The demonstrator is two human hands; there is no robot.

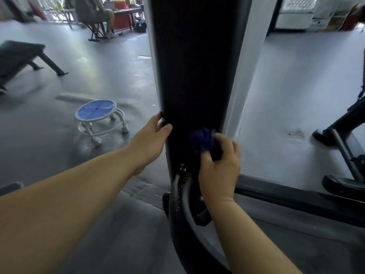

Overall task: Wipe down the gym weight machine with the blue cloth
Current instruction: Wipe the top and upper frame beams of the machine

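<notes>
Cloth first: the blue cloth (203,142) is bunched into a wad just right of the frame's centre, against the black upright face of the weight machine (197,66). My right hand (219,167) grips it from below, fingers and thumb curled round the wad, knuckles toward me; the cloth looks blurred, so I cannot make out its folds. My left hand (152,139) holds the machine's left edge at about the same height, the fingers hooked round the edge and the thumb lying on the front face. Both forearms reach in from the bottom of the frame. Below the right hand, a curved black bar (181,204) bends down toward the lower centre. A white post (245,66) runs up just beside the black face on its right. On the grey floor (296,86), left of centre, stands a small white wheeled stool (96,110) with a round blue perforated seat. A padded bench (19,54) stands in the upper left, and a seated person (92,10) is at the top left edge. Part of another black machine (343,147) shows at the right edge.
</notes>
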